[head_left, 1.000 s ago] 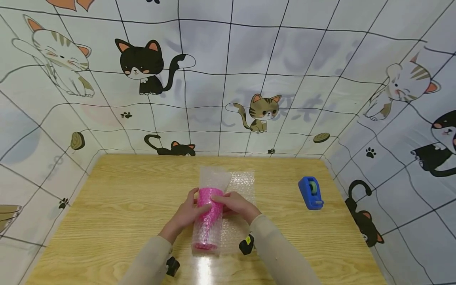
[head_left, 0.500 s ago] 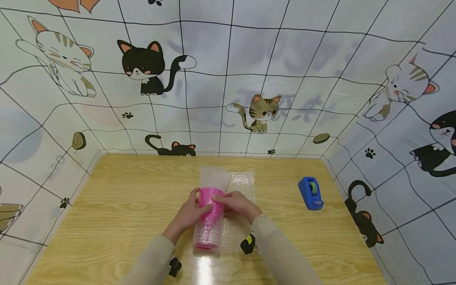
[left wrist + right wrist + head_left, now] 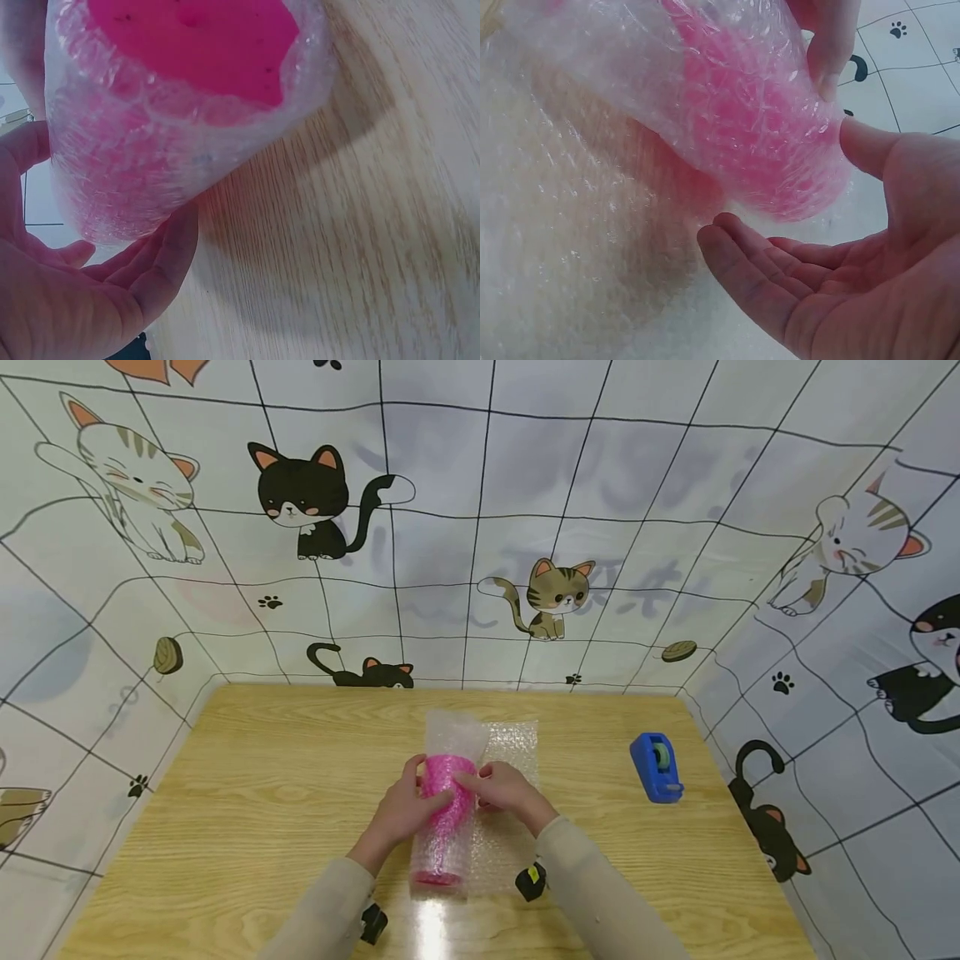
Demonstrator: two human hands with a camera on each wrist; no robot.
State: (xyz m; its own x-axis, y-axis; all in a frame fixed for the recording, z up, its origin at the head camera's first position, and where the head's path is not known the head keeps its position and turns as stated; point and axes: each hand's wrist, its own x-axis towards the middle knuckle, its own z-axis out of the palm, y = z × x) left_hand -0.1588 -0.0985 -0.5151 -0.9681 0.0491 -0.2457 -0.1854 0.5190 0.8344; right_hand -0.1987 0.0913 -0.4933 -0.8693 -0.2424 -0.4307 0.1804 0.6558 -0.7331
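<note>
A pink cylinder (image 3: 441, 852), rolled in clear bubble wrap, lies lengthwise on the table in the head view. Its flat pink end (image 3: 202, 45) faces the left wrist camera. My left hand (image 3: 403, 810) grips its left side, thumb across the top and fingers curving along the underside. On the right side, my right hand (image 3: 510, 789) rests its thumb on the wrapped surface, while its other fingers (image 3: 742, 270) curve below. The loose bubble wrap sheet (image 3: 504, 852) stretches flat to the right of the roll, and more wrap (image 3: 453, 732) sticks out past its far end.
A blue tape dispenser (image 3: 657, 768) with a roll of tape stands at the right of the wooden table (image 3: 285, 777). Cat-printed cloth (image 3: 435, 552) walls in the back and both sides. Small black wrist cameras (image 3: 531, 881) sit by the sleeves.
The cylinder and both hands have shifted very slightly to the right in the head view. Both hands keep their places on it.
</note>
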